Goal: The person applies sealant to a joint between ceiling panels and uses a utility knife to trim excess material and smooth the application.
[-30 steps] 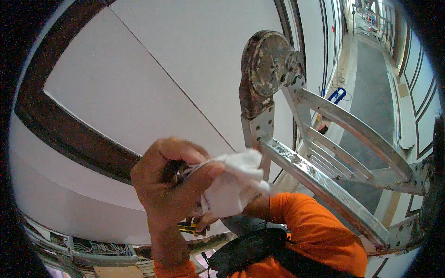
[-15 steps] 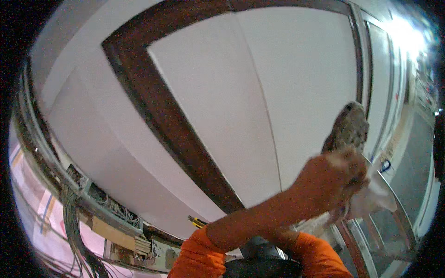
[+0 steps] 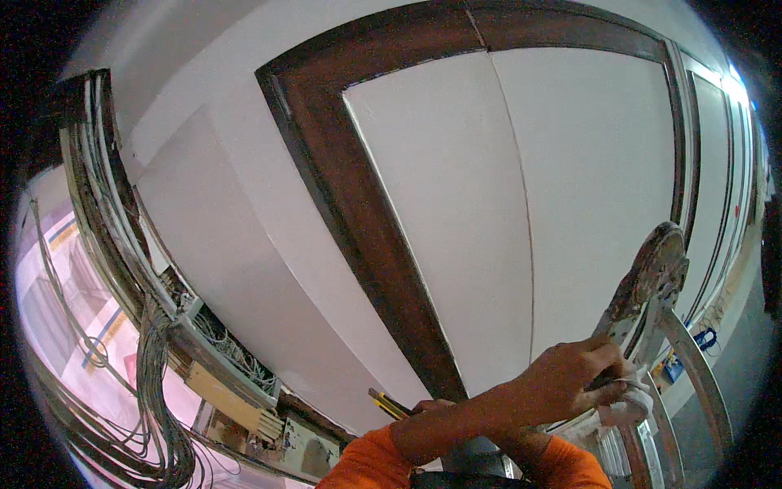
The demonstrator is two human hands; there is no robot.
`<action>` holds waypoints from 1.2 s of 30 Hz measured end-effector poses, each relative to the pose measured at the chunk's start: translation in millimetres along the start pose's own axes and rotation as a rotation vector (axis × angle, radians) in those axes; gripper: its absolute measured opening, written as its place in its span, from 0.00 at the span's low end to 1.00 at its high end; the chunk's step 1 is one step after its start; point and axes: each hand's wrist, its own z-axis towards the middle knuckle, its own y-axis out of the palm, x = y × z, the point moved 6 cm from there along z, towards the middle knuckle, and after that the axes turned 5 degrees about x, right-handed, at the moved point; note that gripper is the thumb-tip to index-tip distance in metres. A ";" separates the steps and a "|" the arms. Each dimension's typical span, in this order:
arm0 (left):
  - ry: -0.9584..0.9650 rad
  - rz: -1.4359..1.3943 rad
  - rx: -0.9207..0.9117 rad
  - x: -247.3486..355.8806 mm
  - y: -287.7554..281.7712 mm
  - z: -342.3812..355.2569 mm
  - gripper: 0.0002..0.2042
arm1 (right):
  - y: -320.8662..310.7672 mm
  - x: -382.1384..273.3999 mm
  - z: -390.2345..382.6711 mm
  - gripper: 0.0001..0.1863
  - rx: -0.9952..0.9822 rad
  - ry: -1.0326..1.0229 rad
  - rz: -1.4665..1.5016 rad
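While cloth [image 3: 631, 406] in fingers [image 3: 605, 359], cabled trunking [image 3: 221, 356].

- My left hand [image 3: 599, 376] pinches a crumpled white cloth [image 3: 634, 405], in front of the aluminium folding ladder [image 3: 707, 376], below its grimy hinge [image 3: 658, 262]
- My left forearm crosses over my right; orange sleeves [image 3: 366, 458]
- My right hand [image 3: 432, 405], partly hidden, grips a slim yellow-and-black tool [image 3: 388, 404]
- White wall panel [image 3: 444, 204] ahead, dark brown trim [image 3: 358, 204]
- Grey cable bundle [image 3: 155, 383] hanging at left
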 end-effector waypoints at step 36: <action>0.014 0.450 0.403 -30.9 -65.4 -141.3 0.24 | 3.0 -7.5 -2.7 0.24 0.115 -0.211 0.105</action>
